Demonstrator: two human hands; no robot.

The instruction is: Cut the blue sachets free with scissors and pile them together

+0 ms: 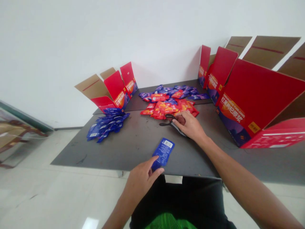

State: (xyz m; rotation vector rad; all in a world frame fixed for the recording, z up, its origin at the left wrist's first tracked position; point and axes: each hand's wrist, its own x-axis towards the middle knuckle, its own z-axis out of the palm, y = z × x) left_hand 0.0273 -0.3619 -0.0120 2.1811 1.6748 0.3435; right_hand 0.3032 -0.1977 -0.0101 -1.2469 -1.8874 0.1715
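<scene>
My left hand (140, 179) pinches a blue foil sachet (164, 153) by its lower end, near the table's front edge. My right hand (189, 125) lies over a pair of black-handled scissors (172, 123), gripping them, with the handles sticking out to the left of my fingers. Just beyond the scissors is a heap of red sachets (166, 108). A larger scatter of blue sachets (172, 92) lies among and behind the red ones. Another pile of blue sachets (106, 126) sits to the left, apart from both hands.
A dark grey table (133, 146) carries everything. Open red-and-cardboard display boxes stand at its back left (107, 89) and along the right (252, 98), with more flattened cardboard flaps behind. A white wall rises behind, and a tiled floor lies below the table's edge.
</scene>
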